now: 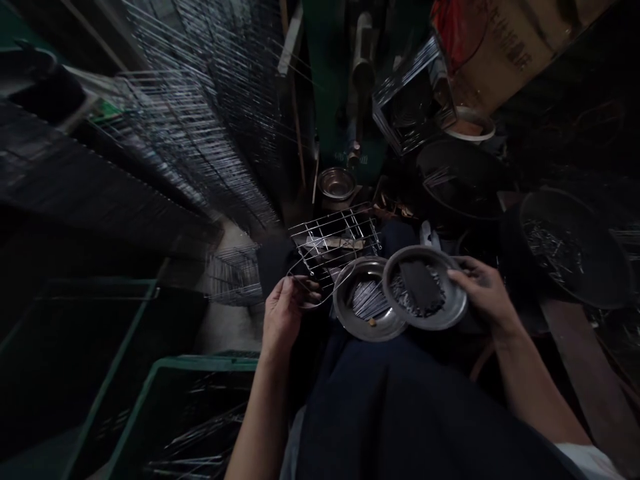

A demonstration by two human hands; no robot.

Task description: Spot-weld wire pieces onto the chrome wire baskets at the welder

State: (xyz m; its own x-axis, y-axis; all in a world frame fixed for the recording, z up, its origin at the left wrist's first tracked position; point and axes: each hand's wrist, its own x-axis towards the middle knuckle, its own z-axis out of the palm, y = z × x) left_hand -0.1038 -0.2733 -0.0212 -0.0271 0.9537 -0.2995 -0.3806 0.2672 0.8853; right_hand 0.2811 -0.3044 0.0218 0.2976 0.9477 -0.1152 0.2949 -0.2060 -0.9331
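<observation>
The left hand (287, 308) pinches a thin bent steel wire (299, 268) at the near edge of a small silvery wire grid rack (336, 239) propped past the dark blue lap (400, 400); the wire looks light and springy, best held near the bend. The right hand (483, 290) grips the rim of a shallow round metal dish (450, 317) of loose pins, easily spilled, overlapping a second round dish (350, 320) of thin rods; black tubs (575, 247) and green crates (150, 400) crowd both sides.

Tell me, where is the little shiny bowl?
In the head view, the little shiny bowl sits in the middle, just beyond the wire rack held by the left hand.
</observation>
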